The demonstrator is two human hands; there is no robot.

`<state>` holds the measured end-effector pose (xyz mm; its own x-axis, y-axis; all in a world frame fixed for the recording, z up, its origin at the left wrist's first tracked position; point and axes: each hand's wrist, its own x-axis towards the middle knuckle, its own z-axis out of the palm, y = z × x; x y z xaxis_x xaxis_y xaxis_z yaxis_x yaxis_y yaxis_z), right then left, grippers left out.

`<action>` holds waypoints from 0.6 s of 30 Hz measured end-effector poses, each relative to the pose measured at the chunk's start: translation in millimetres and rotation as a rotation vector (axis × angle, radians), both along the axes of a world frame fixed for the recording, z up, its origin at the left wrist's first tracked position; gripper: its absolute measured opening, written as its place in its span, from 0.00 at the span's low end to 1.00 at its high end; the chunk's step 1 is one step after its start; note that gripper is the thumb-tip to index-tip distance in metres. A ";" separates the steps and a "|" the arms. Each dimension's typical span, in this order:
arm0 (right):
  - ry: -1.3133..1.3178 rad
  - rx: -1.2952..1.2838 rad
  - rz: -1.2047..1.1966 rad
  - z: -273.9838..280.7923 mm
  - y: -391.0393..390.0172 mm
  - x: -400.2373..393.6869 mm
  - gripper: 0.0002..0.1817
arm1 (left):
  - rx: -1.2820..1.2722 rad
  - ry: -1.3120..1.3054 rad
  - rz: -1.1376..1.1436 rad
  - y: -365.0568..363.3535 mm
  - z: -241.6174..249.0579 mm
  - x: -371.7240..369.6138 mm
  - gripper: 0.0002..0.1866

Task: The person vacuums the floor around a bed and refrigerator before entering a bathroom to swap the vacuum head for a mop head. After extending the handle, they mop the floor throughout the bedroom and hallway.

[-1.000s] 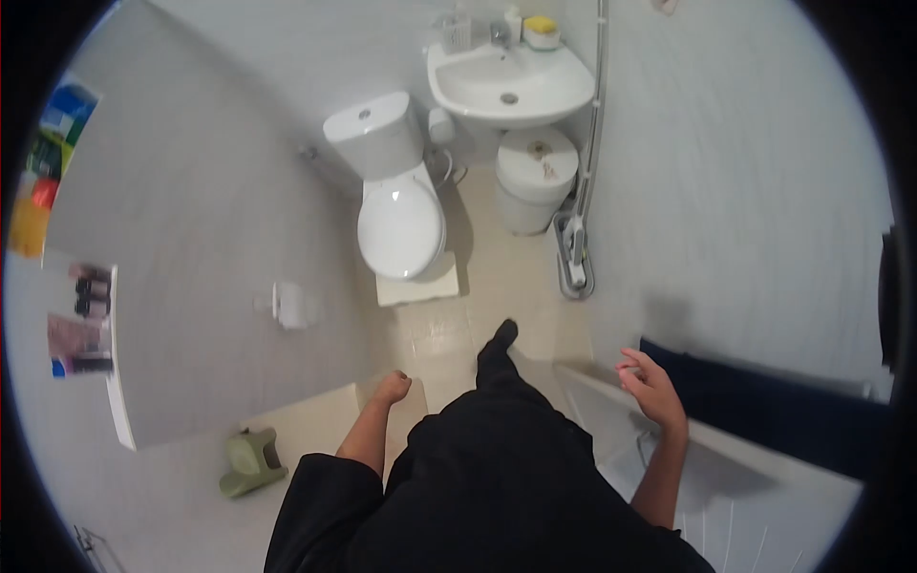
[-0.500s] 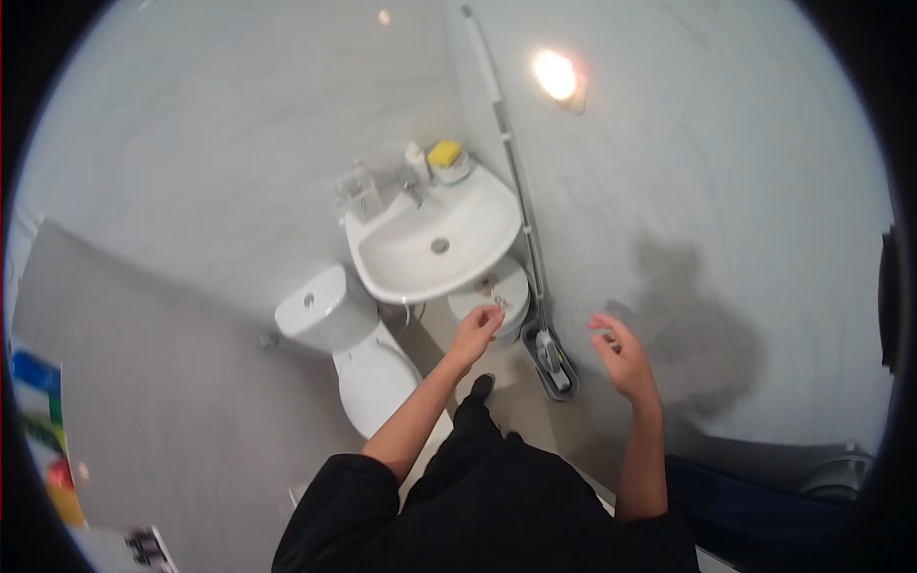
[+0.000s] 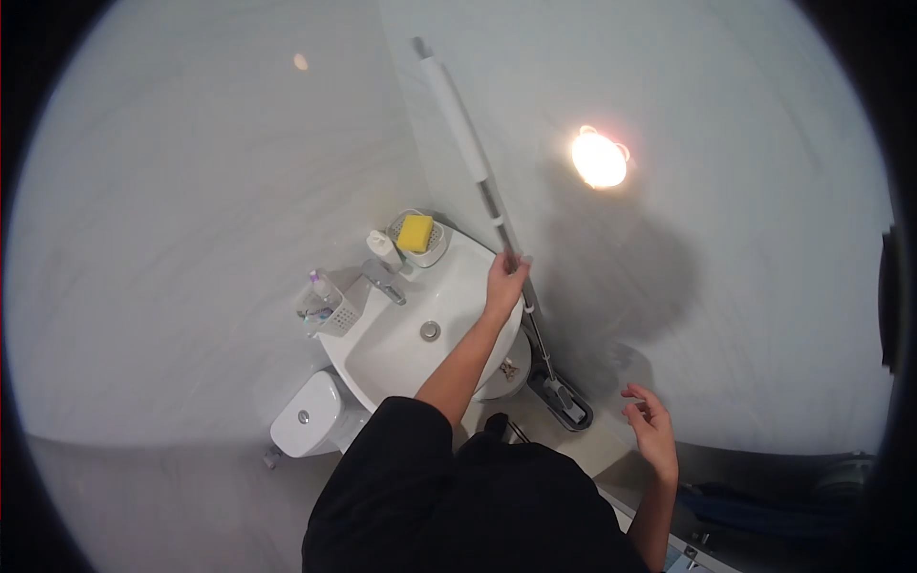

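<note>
A long flat mop (image 3: 458,119) with a white grip and thin grey pole leans beside the sink. Its lower end stands in a narrow dark grey bucket (image 3: 584,417) on the floor. My left hand (image 3: 504,285) reaches over the sink's right rim, with thumb and fingers closed around the middle of the pole. Lower right, my right hand (image 3: 652,428) hangs near the wall, its fingers loosely curled and apart, holding nothing.
The white sink (image 3: 396,349) carries a yellow sponge (image 3: 415,233) on a white basket, a white bottle (image 3: 384,250), a tap (image 3: 385,283) and a perforated holder (image 3: 340,318). A toilet (image 3: 308,415) stands left. Below the sink is a round white lid (image 3: 521,366). A bright lamp reflection (image 3: 600,159) shows on the wall.
My left hand has moved up and forward from below the sink and taken hold of the mop pole. My right hand has dropped lower. The view has shifted closer to the sink.
</note>
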<state>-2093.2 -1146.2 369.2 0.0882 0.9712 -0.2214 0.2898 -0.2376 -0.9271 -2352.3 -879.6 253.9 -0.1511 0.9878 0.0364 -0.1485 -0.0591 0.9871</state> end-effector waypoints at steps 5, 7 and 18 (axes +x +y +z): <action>-0.151 0.088 0.061 42.4 7.4 -21.2 0.22 | -0.099 -0.057 -0.030 -92.6 24.5 2.7 0.14; -0.230 0.244 0.112 70.7 13.7 -26.5 0.27 | -0.077 -0.029 -0.260 -112.1 35.2 16.3 0.15; 0.199 0.803 -0.245 222.1 61.0 10.3 0.14 | 0.199 0.211 -1.068 -142.6 92.6 200.9 0.25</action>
